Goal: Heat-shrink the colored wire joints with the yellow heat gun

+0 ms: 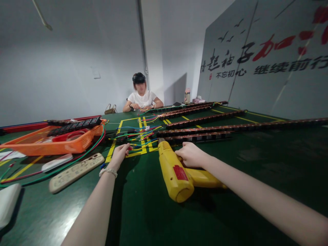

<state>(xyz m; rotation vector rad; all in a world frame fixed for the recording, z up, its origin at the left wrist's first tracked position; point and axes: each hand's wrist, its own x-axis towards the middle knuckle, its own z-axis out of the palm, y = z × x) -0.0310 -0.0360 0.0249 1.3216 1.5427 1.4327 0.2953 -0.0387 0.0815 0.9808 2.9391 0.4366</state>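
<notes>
My left hand (122, 153) is closed in a pinch on the end of a thin wire (138, 149), where a small red tip shows at the fingertips. A yellow heat gun (167, 164) lies on its side with its nozzle pointing away from me. My right hand (192, 155) is curled closed against the gun, at the corner between body and handle; some fingers are hidden. Beyond both hands, coloured wires run to long black bars (194, 137) with copper-coloured strips along them.
At left are an orange basket (51, 149) holding black parts, a beige power strip (77, 172), a white plug-like block (56, 163) and loose cables. Yellow tape lines (112, 150) mark the green table (143, 218). A co-worker (142, 99) sits across, hands on the far edge.
</notes>
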